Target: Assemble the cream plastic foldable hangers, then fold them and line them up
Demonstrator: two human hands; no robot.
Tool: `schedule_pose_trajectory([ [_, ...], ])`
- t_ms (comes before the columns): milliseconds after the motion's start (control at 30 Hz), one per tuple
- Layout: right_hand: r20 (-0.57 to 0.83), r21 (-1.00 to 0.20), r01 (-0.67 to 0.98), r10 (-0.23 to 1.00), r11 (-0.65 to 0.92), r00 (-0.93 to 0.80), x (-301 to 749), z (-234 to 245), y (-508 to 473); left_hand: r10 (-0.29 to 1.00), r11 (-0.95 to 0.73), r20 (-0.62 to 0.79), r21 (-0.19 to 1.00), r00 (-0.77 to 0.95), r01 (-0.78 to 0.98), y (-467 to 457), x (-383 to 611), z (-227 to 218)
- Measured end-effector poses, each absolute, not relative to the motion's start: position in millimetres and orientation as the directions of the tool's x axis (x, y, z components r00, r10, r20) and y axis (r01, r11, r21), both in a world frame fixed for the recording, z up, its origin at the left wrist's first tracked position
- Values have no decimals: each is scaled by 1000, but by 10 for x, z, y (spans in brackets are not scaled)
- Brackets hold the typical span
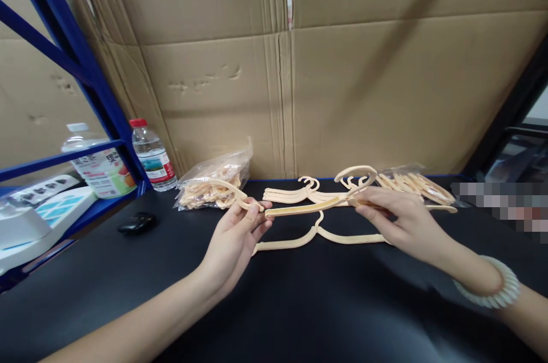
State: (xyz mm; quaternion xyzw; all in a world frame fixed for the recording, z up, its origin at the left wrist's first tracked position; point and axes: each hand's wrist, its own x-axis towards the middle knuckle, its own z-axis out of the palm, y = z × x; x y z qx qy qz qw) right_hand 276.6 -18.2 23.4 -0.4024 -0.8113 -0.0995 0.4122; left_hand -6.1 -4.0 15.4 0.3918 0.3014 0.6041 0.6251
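My left hand (237, 234) pinches one end of a thin peach plastic hanger (299, 209), held just above the black table (274, 300). My right hand (400, 220) grips the same hanger near its hook end; a white coiled band sits on that wrist. Under the held hanger another peach hanger (319, 236) lies flat on the table. A small stack of the same hangers (299, 192) lies just behind, near the cardboard.
A clear bag of peach hanger parts (214, 183) sits at the back left, another bag (413, 183) at the back right. Cardboard sheets (342, 77) wall the back. Two bottles (152, 154) and a blue rack (85, 77) stand left; a black object (137, 222) lies nearby.
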Motion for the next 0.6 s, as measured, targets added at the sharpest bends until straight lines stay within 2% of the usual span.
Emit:
schedule_pose_trajectory([
  [200, 751, -201, 727, 580, 656, -316, 2777, 236, -169, 987, 43, 47, 850, 157, -525, -91, -33, 163],
  [367, 775, -178, 727, 550, 663, -312, 2769, 237, -181, 971, 72, 52, 866, 233, -496, -130, -32, 192],
  [600, 812, -146, 713, 494, 686, -310, 2752, 226, -196, 966, 87, 46, 870, 256, -486, -152, -24, 213],
])
